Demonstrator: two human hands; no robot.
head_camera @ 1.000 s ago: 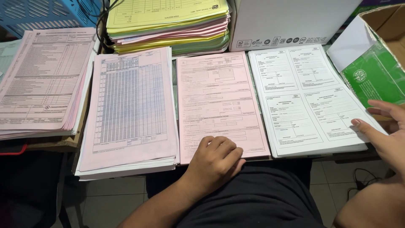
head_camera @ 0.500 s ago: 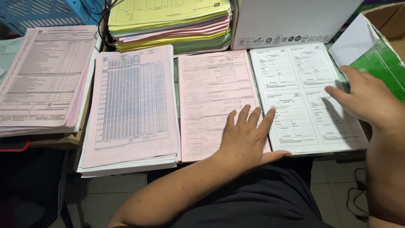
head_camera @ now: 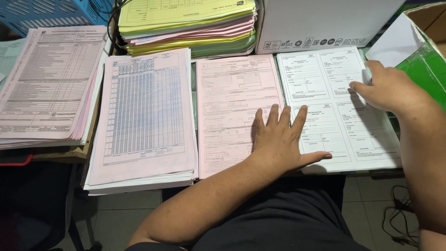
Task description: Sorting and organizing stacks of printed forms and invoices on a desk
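My left hand (head_camera: 281, 139) lies flat, fingers spread, across the seam between a pink form stack (head_camera: 230, 104) and a white form stack (head_camera: 325, 83). Its thumb rests on the white stack's lower part. My right hand (head_camera: 388, 86) rests palm down on the right side of the white stack, fingertips on the top sheet, holding nothing. Both stacks sit side by side at the near edge of the desk.
A pink gridded form stack (head_camera: 146, 116) lies left of centre, another pink pile (head_camera: 49, 79) at far left. Yellow, pink and green papers (head_camera: 186, 25) are piled at the back beside a white box (head_camera: 320, 21). A green packet (head_camera: 425, 69) sits in a cardboard box at right.
My left hand went from a loose fist on the pink stack to flat and spread, sliding right onto the white stack. My right hand moved up and left onto the white sheet.
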